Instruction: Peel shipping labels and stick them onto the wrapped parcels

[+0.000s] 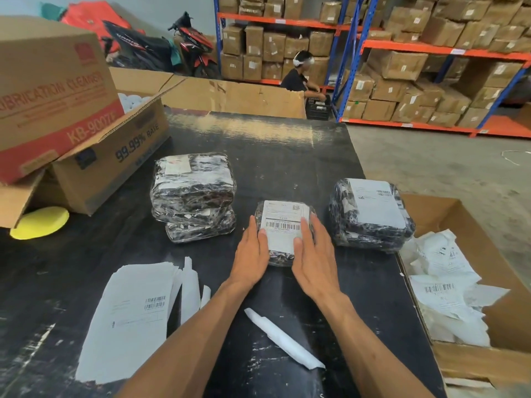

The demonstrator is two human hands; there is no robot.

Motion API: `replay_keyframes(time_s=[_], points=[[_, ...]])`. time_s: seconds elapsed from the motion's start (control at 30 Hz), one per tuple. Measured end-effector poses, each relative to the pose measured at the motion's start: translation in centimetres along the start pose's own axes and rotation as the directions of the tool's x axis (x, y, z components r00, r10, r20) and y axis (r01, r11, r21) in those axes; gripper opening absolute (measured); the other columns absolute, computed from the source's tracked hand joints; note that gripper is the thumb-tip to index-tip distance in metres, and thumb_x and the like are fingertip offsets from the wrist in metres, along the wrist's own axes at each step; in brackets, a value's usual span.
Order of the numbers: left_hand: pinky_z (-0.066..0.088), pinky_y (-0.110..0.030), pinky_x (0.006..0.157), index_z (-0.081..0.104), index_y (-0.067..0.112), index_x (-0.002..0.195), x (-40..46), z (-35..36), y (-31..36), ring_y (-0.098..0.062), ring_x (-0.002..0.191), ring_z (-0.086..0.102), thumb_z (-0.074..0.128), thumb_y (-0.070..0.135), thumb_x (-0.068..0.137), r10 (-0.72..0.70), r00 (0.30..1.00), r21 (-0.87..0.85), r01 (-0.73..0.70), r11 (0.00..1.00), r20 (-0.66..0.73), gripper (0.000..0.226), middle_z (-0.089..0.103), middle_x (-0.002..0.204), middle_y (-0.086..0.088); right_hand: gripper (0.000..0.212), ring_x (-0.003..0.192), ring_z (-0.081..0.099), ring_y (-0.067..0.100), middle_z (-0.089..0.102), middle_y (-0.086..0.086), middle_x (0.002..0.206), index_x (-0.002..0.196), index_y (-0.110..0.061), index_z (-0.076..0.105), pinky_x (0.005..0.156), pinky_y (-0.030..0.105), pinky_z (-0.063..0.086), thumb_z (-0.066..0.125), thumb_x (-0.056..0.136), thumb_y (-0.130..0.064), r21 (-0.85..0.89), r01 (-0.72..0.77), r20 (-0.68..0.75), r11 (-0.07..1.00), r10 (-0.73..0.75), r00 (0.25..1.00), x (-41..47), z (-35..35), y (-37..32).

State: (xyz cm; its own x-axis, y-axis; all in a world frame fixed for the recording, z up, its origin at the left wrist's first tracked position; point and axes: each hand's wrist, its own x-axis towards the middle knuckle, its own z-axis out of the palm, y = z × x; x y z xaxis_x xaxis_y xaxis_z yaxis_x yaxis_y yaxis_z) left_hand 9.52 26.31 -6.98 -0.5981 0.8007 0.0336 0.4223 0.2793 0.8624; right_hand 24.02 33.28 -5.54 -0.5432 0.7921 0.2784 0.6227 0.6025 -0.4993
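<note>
Head view. One parcel [283, 234], film-wrapped, was recorded mid-table [287, 145] between the stack [194, 196] and labelled parcels [370, 215]. Its label [283, 225] was pressed flat by the left hand [250, 254] and right hand [313, 259], fingers straight, nothing gripped. Judged light, soft, slippery; best taken by the side edges.

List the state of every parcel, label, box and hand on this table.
Middle parcel: labelled, lying flat.
Left hand: flat, pressing its left edge.
Right hand: flat, pressing its right edge.
Left parcels: stacked, no shipping label visible.
Right parcels: stacked, top one labelled.
Label sheets: unpeeled, piled.
Box at right: open, holding peeled backings.
</note>
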Motion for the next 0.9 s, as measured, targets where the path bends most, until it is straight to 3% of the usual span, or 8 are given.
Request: replay_keyframes(time_s=[0.07, 0.13, 0.23, 0.33, 0.5, 0.67, 0.83, 0.9], points=[[0.013, -0.036, 0.125, 0.013, 0.016, 0.161, -0.1, -0.2, -0.2, -0.015, 0.153, 0.018, 0.026, 0.039, 0.109, -0.021, 1.000, -0.060, 0.022, 0.998, 0.017, 0.059, 0.020, 0.166, 0.000, 0.056, 0.156, 0.016, 0.013, 0.028, 0.000, 0.167, 0.160, -0.019, 0.031, 0.128, 0.036, 0.004, 0.017, 0.110, -0.042, 0.019, 0.173, 0.194, 0.985, -0.173, 0.966, 1.2, -0.6, -1.2], [0.012, -0.037, 0.126, 0.012, 0.021, 0.161, -0.2, -0.5, -0.4, -0.010, 0.153, 0.015, 0.025, 0.041, 0.109, -0.050, 0.998, -0.125, 0.055, 0.991, 0.046, 0.057, 0.018, 0.167, 0.004, 0.058, 0.157, 0.005, 0.008, 0.019, -0.008, 0.169, 0.162, -0.025, 0.025, 0.128, 0.033, -0.004, 0.012, 0.110, -0.046, -0.001, 0.278, 0.398, 0.961, -0.255, 0.881, 2.4, -0.4, -1.8], [0.010, -0.033, 0.126, 0.012, 0.025, 0.161, -0.2, -0.8, -0.2, -0.006, 0.152, 0.014, 0.025, 0.040, 0.109, -0.071, 0.995, -0.155, 0.081, 0.985, 0.070, 0.055, 0.017, 0.166, 0.009, 0.057, 0.156, -0.011, 0.008, -0.001, -0.015, 0.170, 0.163, -0.034, 0.008, 0.126, 0.035, -0.011, 0.006, 0.108, -0.050, -0.116, 0.316, 0.502, 0.942, -0.219, 0.837, 4.5, 0.5, -1.9], [0.007, -0.031, 0.126, 0.012, 0.025, 0.161, -0.2, -0.8, 0.0, -0.005, 0.152, 0.011, 0.027, 0.040, 0.109, -0.078, 0.994, -0.156, 0.089, 0.984, 0.076, 0.056, 0.014, 0.166, 0.010, 0.054, 0.157, -0.014, 0.013, -0.008, -0.017, 0.169, 0.162, -0.041, 0.002, 0.126, 0.040, -0.012, 0.005, 0.108, -0.048, -0.176, 0.265, 0.531, 0.948, -0.135, 0.836, 6.8, 0.9, -1.8], [0.007, -0.033, 0.126, 0.011, 0.025, 0.161, 0.0, -0.8, 0.0, -0.007, 0.153, 0.011, 0.027, 0.039, 0.109, -0.097, 0.992, -0.134, 0.107, 0.985, 0.082, 0.056, 0.014, 0.167, 0.009, 0.054, 0.158, -0.007, 0.018, -0.001, -0.014, 0.171, 0.161, -0.044, 0.002, 0.127, 0.043, -0.007, 0.005, 0.107, -0.047, -0.244, 0.181, 0.522, 0.953, -0.028, 0.852, 10.1, 1.4, -1.5], [0.009, -0.036, 0.126, 0.010, 0.022, 0.161, 0.0, -1.0, 0.1, -0.008, 0.153, 0.012, 0.027, 0.038, 0.109, -0.079, 0.992, -0.136, 0.092, 0.986, 0.098, 0.057, 0.016, 0.166, 0.007, 0.057, 0.156, 0.012, 0.025, 0.024, -0.005, 0.168, 0.161, -0.039, 0.017, 0.127, 0.050, 0.000, 0.007, 0.106, -0.047, -0.278, 0.020, 0.446, 0.960, 0.110, 0.888, 12.4, 1.7, -0.7], [0.005, -0.028, 0.125, 0.008, 0.020, 0.161, 0.4, -1.6, 0.2, -0.007, 0.154, 0.008, 0.027, 0.036, 0.109, -0.079, 0.984, -0.095, 0.094, 0.991, 0.157, 0.058, 0.012, 0.167, 0.006, 0.061, 0.148, 0.031, 0.030, 0.045, 0.012, 0.155, 0.148, -0.010, 0.047, 0.124, 0.050, 0.016, 0.011, 0.105, -0.034, -0.123, -0.252, 0.218, 0.960, 0.274, 0.937, 12.5, 2.3, -0.2], [0.004, -0.031, 0.126, 0.006, 0.024, 0.161, 0.6, -1.8, 0.1, -0.006, 0.153, 0.006, 0.028, 0.040, 0.109, -0.087, 0.979, -0.096, 0.106, 0.990, 0.183, 0.060, 0.011, 0.168, 0.008, 0.059, 0.150, 0.027, 0.033, 0.036, 0.020, 0.160, 0.150, -0.002, 0.040, 0.124, 0.047, 0.017, 0.015, 0.107, -0.033, 0.043, -0.377, 0.160, 0.925, 0.366, 0.917, 11.6, 1.2, -0.7]])
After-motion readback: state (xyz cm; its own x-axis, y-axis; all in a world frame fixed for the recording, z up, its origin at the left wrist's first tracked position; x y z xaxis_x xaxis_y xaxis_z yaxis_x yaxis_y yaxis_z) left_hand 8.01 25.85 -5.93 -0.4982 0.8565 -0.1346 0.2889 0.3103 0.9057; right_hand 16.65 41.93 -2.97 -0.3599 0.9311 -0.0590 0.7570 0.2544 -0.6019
